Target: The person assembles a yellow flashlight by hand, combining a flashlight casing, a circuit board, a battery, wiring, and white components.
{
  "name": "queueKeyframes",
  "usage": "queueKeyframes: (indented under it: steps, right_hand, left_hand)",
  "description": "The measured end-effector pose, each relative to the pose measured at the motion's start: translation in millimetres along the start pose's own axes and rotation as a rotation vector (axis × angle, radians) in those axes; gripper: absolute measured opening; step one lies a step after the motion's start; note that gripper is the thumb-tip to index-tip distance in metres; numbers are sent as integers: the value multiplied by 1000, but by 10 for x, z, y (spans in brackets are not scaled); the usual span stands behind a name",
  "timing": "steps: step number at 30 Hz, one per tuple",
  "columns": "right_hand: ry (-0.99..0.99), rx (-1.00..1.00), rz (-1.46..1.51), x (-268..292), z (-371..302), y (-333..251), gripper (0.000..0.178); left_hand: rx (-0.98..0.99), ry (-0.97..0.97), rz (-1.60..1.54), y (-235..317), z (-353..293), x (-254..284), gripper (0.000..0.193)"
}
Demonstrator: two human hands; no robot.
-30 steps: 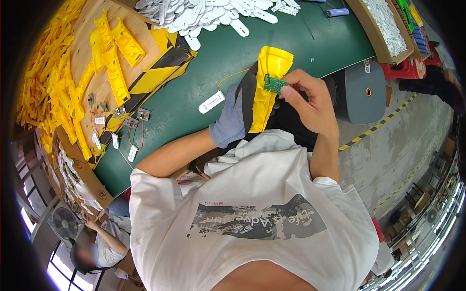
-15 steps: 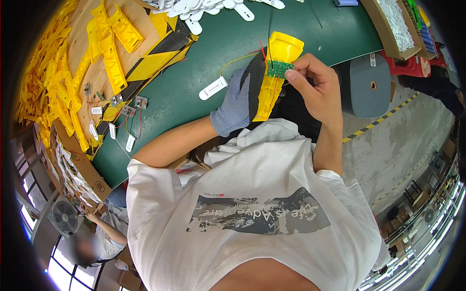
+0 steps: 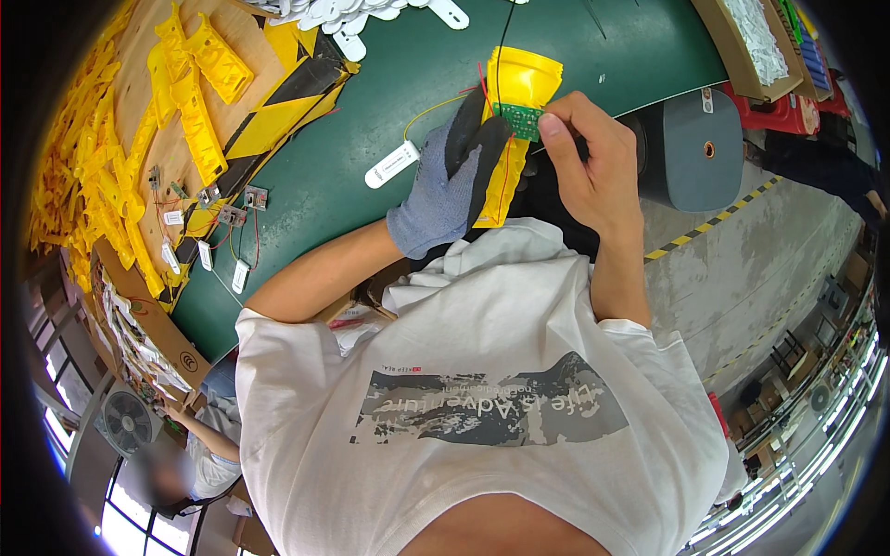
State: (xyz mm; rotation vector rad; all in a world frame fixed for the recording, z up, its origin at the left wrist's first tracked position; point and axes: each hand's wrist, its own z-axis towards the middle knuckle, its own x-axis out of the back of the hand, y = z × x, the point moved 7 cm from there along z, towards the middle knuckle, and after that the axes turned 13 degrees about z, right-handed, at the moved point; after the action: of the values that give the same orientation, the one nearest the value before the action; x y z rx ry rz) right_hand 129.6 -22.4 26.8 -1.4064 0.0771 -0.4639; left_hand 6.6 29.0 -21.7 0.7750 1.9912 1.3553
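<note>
My left hand (image 3: 438, 190), in a grey-blue glove with black-coated fingers, is closed around a yellow plastic housing half (image 3: 527, 74) with a flared, funnel-like end pointing away from me. Over the housing lies a small green circuit board (image 3: 521, 121) with red and black wires. The gloved thumb reaches the board's left edge. My bare right hand (image 3: 601, 171) pinches the board's right edge between thumb and forefinger. A yellow wire runs left to a white flat oblong piece (image 3: 391, 165) on the green table (image 3: 324, 185).
Yellow housing parts (image 3: 197, 111) are heaped on a wooden board at the left. Small wired modules (image 3: 232, 215) lie beside it. White flat pieces (image 3: 348, 18) pile up at the far edge. A grey rounded box (image 3: 691, 153) stands at right. Another person (image 3: 213, 454) sits lower left.
The gloved thumb has come over to the circuit board's left edge. My right fingers stay on its right edge. The whole view has shifted slightly.
</note>
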Motion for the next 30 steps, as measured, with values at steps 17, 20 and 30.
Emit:
queueKeyframes:
  steps: [17, 20, 30]
  right_hand:
    - [145, 27, 17, -221, -103, 99, 14]
    - [148, 46, 22, -228, -110, 111, 14]
    - [85, 105, 298, -70, -142, -64, 47]
  left_hand:
    - [-137, 164, 70, 6, -21, 72, 33]
    - [-163, 157, 78, 40, -18, 75, 31]
    - [-271, 259, -313, 295, -87, 23, 35]
